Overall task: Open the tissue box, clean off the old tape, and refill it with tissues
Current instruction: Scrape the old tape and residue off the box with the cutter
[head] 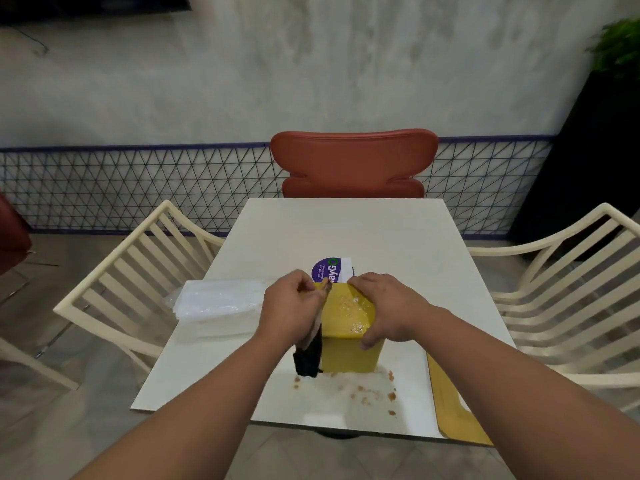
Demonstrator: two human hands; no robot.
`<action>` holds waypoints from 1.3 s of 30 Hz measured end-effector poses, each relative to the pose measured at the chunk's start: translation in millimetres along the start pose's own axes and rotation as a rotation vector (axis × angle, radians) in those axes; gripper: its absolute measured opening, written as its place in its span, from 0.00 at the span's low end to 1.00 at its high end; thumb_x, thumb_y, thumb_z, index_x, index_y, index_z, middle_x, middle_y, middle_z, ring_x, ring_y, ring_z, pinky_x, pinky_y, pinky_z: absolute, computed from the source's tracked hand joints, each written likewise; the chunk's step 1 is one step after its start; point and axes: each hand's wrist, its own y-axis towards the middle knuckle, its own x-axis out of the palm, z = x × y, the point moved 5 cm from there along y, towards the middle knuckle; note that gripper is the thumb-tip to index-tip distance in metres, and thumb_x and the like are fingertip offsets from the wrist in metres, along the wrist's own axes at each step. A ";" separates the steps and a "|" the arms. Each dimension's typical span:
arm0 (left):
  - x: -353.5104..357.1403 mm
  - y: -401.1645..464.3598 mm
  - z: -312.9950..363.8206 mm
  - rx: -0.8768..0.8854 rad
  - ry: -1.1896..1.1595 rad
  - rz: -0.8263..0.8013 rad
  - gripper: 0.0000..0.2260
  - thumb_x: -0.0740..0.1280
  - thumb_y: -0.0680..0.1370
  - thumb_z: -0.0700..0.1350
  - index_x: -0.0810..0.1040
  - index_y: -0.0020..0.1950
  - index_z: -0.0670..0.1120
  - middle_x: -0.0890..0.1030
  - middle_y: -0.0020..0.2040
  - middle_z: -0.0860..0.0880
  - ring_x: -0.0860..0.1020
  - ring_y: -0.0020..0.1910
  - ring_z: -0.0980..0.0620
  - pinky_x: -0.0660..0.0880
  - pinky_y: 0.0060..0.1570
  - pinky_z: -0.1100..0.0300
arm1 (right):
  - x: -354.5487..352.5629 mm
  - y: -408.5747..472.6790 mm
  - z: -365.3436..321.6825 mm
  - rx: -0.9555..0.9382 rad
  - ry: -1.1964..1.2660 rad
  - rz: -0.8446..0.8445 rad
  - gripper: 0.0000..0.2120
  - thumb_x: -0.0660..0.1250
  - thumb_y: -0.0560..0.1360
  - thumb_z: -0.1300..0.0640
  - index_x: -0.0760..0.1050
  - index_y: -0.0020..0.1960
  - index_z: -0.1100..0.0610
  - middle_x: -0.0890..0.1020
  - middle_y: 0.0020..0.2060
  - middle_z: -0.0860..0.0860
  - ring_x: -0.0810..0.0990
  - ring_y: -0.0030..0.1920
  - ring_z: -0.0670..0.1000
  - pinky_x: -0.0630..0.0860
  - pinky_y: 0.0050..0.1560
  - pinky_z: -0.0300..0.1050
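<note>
A yellow tissue box [349,351] stands on the white table [398,244], its top face shiny with tape residue. My right hand [381,308] grips the box's right top edge, thumb at the near corner. My left hand [294,306] sits at the box's left top edge and pinches a strip of old tape [313,332] that hangs down to a dark crumpled end [306,362]. A clear plastic pack of white tissues [218,299] lies to the left of the box.
Brown tape scraps [363,389] litter the table in front of the box. A yellow flat panel [453,407] lies at the table's right front edge. A purple round sticker with white paper [329,270] sits behind the box. Cream chairs [138,271] flank the table; a red chair [353,164] faces me.
</note>
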 end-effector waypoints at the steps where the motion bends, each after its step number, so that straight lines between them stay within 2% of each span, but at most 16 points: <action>1: 2.5 -3.2 -0.3 0.047 0.063 0.027 0.05 0.70 0.73 0.47 0.77 0.39 0.49 0.78 0.36 0.53 0.76 0.40 0.50 0.71 0.37 0.58 | 0.0 0.1 0.1 0.001 0.000 0.000 0.57 0.80 0.58 0.42 0.53 0.78 0.48 0.60 0.74 0.43 0.59 0.72 0.49 0.70 0.66 0.51; 3: 7.8 -11.9 0.6 0.195 0.212 0.061 0.04 0.68 0.76 0.46 0.81 0.44 0.48 0.80 0.44 0.53 0.75 0.49 0.48 0.67 0.44 0.63 | -0.3 0.4 -0.3 -0.003 -0.003 -0.001 0.57 0.80 0.58 0.42 0.53 0.79 0.48 0.60 0.74 0.43 0.59 0.72 0.50 0.69 0.67 0.51; 5: 13.8 -18.1 -0.4 0.299 0.328 0.047 0.09 0.66 0.78 0.47 0.83 0.52 0.46 0.78 0.58 0.49 0.72 0.60 0.47 0.62 0.53 0.67 | -0.4 0.8 -0.7 -0.005 -0.005 -0.002 0.57 0.80 0.58 0.42 0.53 0.79 0.49 0.60 0.74 0.43 0.59 0.72 0.50 0.69 0.67 0.51; 7: 16.2 -21.0 -4.6 0.326 0.375 -0.011 0.14 0.66 0.78 0.50 0.80 0.61 0.46 0.72 0.64 0.47 0.69 0.63 0.48 0.64 0.59 0.64 | -0.2 1.0 -0.5 -0.003 -0.005 -0.002 0.57 0.80 0.58 0.42 0.53 0.79 0.49 0.60 0.74 0.43 0.59 0.72 0.50 0.69 0.67 0.51; 10: 15.4 -17.2 -9.6 0.327 0.368 -0.042 0.16 0.65 0.79 0.50 0.78 0.64 0.47 0.72 0.58 0.46 0.71 0.58 0.47 0.71 0.59 0.56 | -0.2 0.7 0.0 -0.002 -0.011 0.001 0.57 0.80 0.59 0.42 0.52 0.79 0.49 0.60 0.74 0.44 0.59 0.73 0.50 0.69 0.68 0.51; 12: 13.2 -13.1 -7.1 0.309 0.391 -0.029 0.14 0.61 0.81 0.50 0.79 0.62 0.47 0.75 0.53 0.46 0.72 0.55 0.47 0.70 0.55 0.58 | -0.4 0.7 0.5 0.002 -0.015 0.002 0.57 0.80 0.59 0.42 0.52 0.79 0.48 0.60 0.74 0.43 0.59 0.73 0.50 0.69 0.67 0.51; 15: 11.4 -8.1 1.9 0.307 0.349 -0.033 0.14 0.59 0.82 0.50 0.75 0.65 0.47 0.77 0.55 0.47 0.74 0.56 0.48 0.67 0.54 0.61 | -0.5 1.1 -0.2 -0.001 -0.014 0.000 0.57 0.80 0.58 0.42 0.53 0.79 0.48 0.60 0.74 0.43 0.59 0.72 0.50 0.70 0.66 0.52; 17: 11.5 -3.4 5.2 0.337 0.348 -0.027 0.14 0.58 0.82 0.49 0.74 0.66 0.49 0.75 0.58 0.49 0.74 0.56 0.49 0.70 0.54 0.59 | 0.0 1.4 -0.3 -0.003 -0.013 -0.001 0.57 0.80 0.58 0.42 0.53 0.78 0.48 0.60 0.74 0.43 0.59 0.72 0.49 0.71 0.65 0.52; 21: 19.4 4.8 -0.2 0.323 0.554 -0.130 0.18 0.58 0.81 0.52 0.71 0.69 0.50 0.71 0.62 0.51 0.74 0.56 0.47 0.74 0.51 0.53 | 0.8 1.9 1.2 -0.001 -0.018 -0.002 0.57 0.80 0.58 0.42 0.53 0.78 0.48 0.60 0.74 0.43 0.59 0.72 0.49 0.71 0.65 0.52; 23: 19.2 1.3 -0.2 0.320 0.653 -0.153 0.19 0.58 0.80 0.53 0.70 0.69 0.48 0.72 0.59 0.49 0.73 0.55 0.47 0.74 0.50 0.54 | 0.4 3.0 1.6 0.000 -0.021 0.000 0.56 0.80 0.58 0.42 0.53 0.78 0.48 0.61 0.73 0.43 0.59 0.72 0.49 0.71 0.65 0.52; 26: 21.5 -19.0 5.7 0.408 0.785 -0.169 0.16 0.56 0.81 0.50 0.73 0.65 0.49 0.73 0.54 0.49 0.72 0.53 0.48 0.71 0.46 0.55 | 0.1 4.1 1.9 0.000 -0.014 0.000 0.56 0.80 0.58 0.42 0.54 0.78 0.48 0.61 0.73 0.43 0.60 0.72 0.49 0.71 0.65 0.53; 29: 22.1 -22.6 6.0 0.440 0.756 -0.191 0.14 0.56 0.80 0.49 0.76 0.62 0.49 0.73 0.56 0.50 0.72 0.54 0.48 0.71 0.46 0.56 | -0.2 5.5 2.2 -0.003 -0.007 0.001 0.56 0.80 0.58 0.42 0.54 0.78 0.48 0.61 0.73 0.43 0.60 0.71 0.49 0.71 0.65 0.52; 32: 20.6 1.4 0.6 0.428 0.697 -0.128 0.14 0.57 0.81 0.48 0.76 0.63 0.50 0.74 0.60 0.52 0.72 0.54 0.48 0.74 0.47 0.54 | 1.0 6.3 2.7 -0.004 -0.004 -0.001 0.57 0.80 0.57 0.42 0.54 0.78 0.48 0.62 0.73 0.44 0.61 0.71 0.50 0.71 0.65 0.53; 36: 22.8 -2.4 -8.1 0.489 0.659 -0.160 0.14 0.59 0.80 0.46 0.76 0.65 0.50 0.76 0.62 0.53 0.72 0.52 0.47 0.75 0.49 0.52 | 0.7 6.5 4.4 -0.003 -0.012 0.000 0.57 0.80 0.57 0.41 0.53 0.78 0.48 0.61 0.73 0.43 0.60 0.71 0.50 0.71 0.65 0.53; 39: 15.5 -36.3 -16.5 0.644 0.589 -0.161 0.15 0.61 0.78 0.45 0.77 0.64 0.51 0.78 0.57 0.54 0.73 0.45 0.48 0.77 0.41 0.53 | 0.4 8.2 4.2 -0.011 -0.024 -0.001 0.57 0.80 0.57 0.41 0.53 0.78 0.48 0.61 0.74 0.44 0.60 0.72 0.50 0.70 0.66 0.53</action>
